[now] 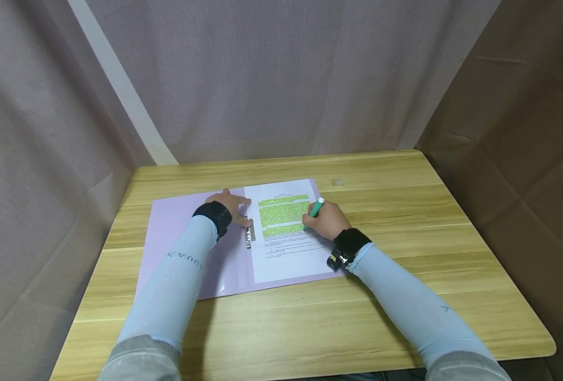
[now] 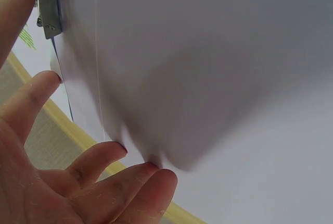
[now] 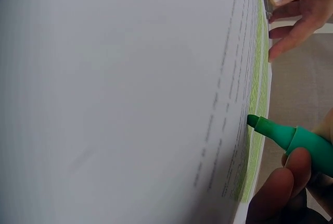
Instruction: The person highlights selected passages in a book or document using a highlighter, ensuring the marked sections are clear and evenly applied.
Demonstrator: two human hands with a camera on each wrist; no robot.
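Printed sheet lies on the right half of an open lilac folder, which itself rests flat near the middle of a light wooden table closed in by grey curtains. Going down in size from there: the folder spreads wider than the page, its left leaf bare, its spine carrying a small metal clip just beside the page's left edge. The sheet is white with a short centred heading and small black type (too fine to read); its upper paragraphs are covered in yellow-green highlighting, while the lines lower down are unmarked and the bottom third is blank.

Both forearms wear pale blue sleeves with black wrist straps. The left hand lies on the folder at the top of the clip, fingers straight and spread, the tips pressing the plastic and holding nothing; its wrist view shows those fingers against the lilac surface. The right hand rests on the page's right edge, fingers curled round a green highlighter. In the right wrist view its chisel tip touches the paper at the end of the marked lines.
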